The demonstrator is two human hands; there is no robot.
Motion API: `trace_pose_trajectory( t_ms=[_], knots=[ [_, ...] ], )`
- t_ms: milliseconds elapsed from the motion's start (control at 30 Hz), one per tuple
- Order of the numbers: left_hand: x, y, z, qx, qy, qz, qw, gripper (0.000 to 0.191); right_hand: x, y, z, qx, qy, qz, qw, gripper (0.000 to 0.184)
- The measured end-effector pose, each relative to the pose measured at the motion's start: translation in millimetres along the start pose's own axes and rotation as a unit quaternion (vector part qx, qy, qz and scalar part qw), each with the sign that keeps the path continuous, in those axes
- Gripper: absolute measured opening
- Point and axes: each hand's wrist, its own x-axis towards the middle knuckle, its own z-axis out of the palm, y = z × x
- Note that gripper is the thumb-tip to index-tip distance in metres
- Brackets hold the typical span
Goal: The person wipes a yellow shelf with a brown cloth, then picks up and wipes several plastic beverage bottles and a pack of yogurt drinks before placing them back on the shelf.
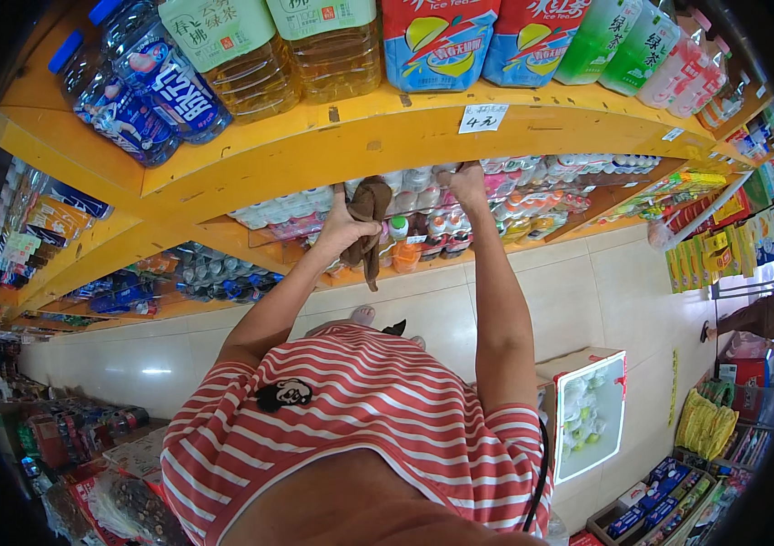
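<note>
My left hand grips a brown cloth, which hangs down in front of the bottled drinks. Over to the right, my right hand reaches to the packed bottles just under the yellow shelf board. Its fingertips are partly hidden, so whether it grasps a bottle is unclear. Below the hands stand an orange drink bottle and a bottle with a green cap. Above, large red iced tea cartons and tea jugs line the board.
A handwritten price tag is fixed to the shelf edge. Blue-labelled bottles stand at upper left. Behind me on the tiled floor sits a foam box of wrapped green fruit. Another person's leg shows at far right.
</note>
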Motion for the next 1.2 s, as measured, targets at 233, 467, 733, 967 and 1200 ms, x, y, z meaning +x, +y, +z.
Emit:
trace_pose_trajectory(
  t_ms=[233, 467, 733, 967, 1200],
  knots=[
    [-7, 13, -5, -0.043, -0.056, -0.026, 0.997, 0.1, -39, -23, -7, -0.178, 0.028, -0.05, 0.982, 0.055],
    [-7, 8, -3, 0.058, -0.024, -0.002, 0.998, 0.096, -46, 4, -13, -0.037, -0.026, 0.016, 0.999, 0.055],
    [-2, -8, -9, 0.001, -0.051, -0.032, 0.998, 0.097, -39, -2, -18, -0.027, -0.079, 0.054, 0.995, 0.045],
    [0, -4, -8, -0.013, -0.039, -0.069, 0.997, 0.094, -66, -11, 4, -0.047, 0.01, 0.006, 0.999, 0.049],
    [-6, -9, -4, -0.004, -0.028, -0.01, 1.0, 0.091, -102, 3, 23, -0.118, 0.117, -0.023, 0.986, 0.048]
  ],
)
